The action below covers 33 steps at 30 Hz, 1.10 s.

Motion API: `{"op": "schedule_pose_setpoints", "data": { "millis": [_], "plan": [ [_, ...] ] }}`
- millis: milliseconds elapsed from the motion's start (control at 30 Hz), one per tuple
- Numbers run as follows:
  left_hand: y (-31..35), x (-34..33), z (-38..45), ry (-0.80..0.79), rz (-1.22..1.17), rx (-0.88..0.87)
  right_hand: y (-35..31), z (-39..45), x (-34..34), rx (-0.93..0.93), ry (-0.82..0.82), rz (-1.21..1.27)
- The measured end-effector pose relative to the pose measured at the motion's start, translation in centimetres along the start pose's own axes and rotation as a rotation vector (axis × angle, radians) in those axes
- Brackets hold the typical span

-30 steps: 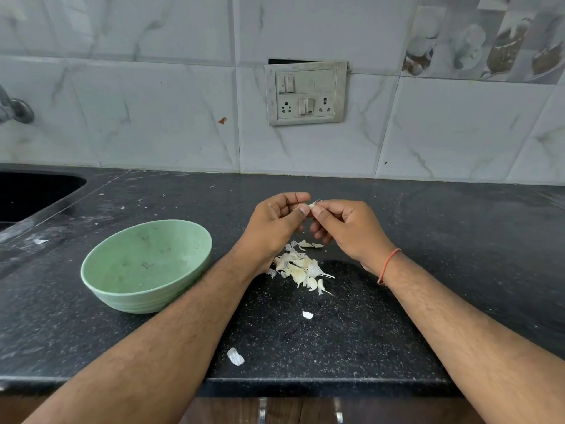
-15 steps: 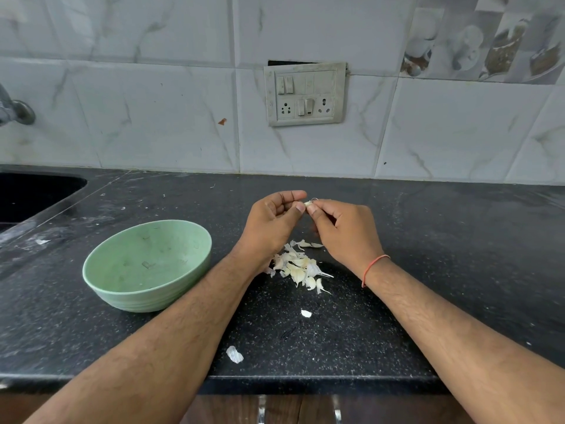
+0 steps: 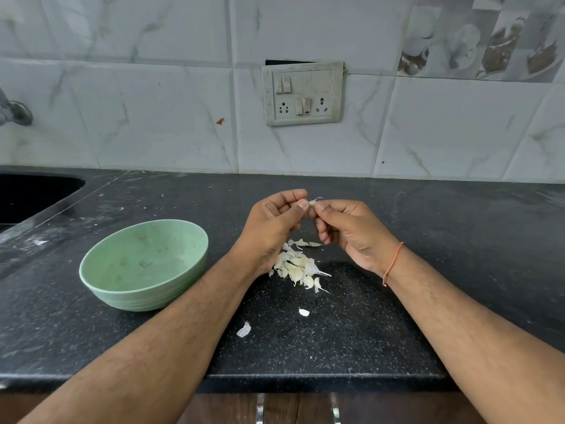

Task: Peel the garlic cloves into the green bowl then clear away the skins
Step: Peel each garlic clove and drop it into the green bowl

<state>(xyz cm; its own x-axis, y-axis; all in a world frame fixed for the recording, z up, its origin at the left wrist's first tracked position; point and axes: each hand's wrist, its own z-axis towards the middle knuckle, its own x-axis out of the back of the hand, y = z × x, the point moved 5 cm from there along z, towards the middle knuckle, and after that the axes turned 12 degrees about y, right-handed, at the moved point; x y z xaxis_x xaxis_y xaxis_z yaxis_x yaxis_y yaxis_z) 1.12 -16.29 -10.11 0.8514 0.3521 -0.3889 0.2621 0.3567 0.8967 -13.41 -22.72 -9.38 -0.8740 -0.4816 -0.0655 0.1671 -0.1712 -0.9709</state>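
- The green bowl (image 3: pixel 143 264) sits on the black counter (image 3: pixel 458 228). I use the bowl as the marker for where things are.
- To the right of the bowl and a bit further back, two hands meet above the counter.
- The left hand (image 3: pixel 272 218) has its fingers curled. Its thumb and fingertip pinch a small garlic clove (image 3: pixel 313 202).
- The right hand (image 3: pixel 351 231) has its fingers curled too. It pinches the same clove from the other side. A thin bit of skin sticks up from the clove.
- A red thread (image 3: pixel 393 264) is tied around the right wrist.
- Under the hands, just right of the bowl, is a pile of garlic cloves and skins (image 3: pixel 298 267) on the counter.
- Two loose bits of skin lie apart from the pile, closer to the person: one small bit (image 3: pixel 303 312) and one a little bigger bit (image 3: pixel 244 329).
- Far behind the bowl, on the tiled wall, is a switch board (image 3: pixel 303 93).
- Behind the bowl to the left is a dark sink (image 3: pixel 27 194).
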Motion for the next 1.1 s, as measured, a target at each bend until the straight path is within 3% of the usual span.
{"op": "schedule_pose_setpoints", "data": {
  "millis": [100,367,567,733,1100],
  "plan": [
    [0.2,0.1,0.0,0.023,0.018,-0.034,0.0,0.6,1.4,0.027,0.135,-0.069],
    [0.2,0.9,0.2,0.13,0.339,-0.11,-0.3,0.3,0.9,0.085,0.096,-0.081],
    [0.3,0.0,-0.4,0.001,0.54,-0.221,-0.4,0.0,0.6,0.115,0.066,-0.216],
    [0.8,-1.3,-1.4,-0.122,0.527,-0.249,-0.3,-0.4,-0.2,0.098,0.001,-0.262],
    [1.2,-1.4,-1.4,-0.152,0.47,-0.214,-0.3,-1.2,-0.6,-0.164,-0.135,0.076]
  ]
}}
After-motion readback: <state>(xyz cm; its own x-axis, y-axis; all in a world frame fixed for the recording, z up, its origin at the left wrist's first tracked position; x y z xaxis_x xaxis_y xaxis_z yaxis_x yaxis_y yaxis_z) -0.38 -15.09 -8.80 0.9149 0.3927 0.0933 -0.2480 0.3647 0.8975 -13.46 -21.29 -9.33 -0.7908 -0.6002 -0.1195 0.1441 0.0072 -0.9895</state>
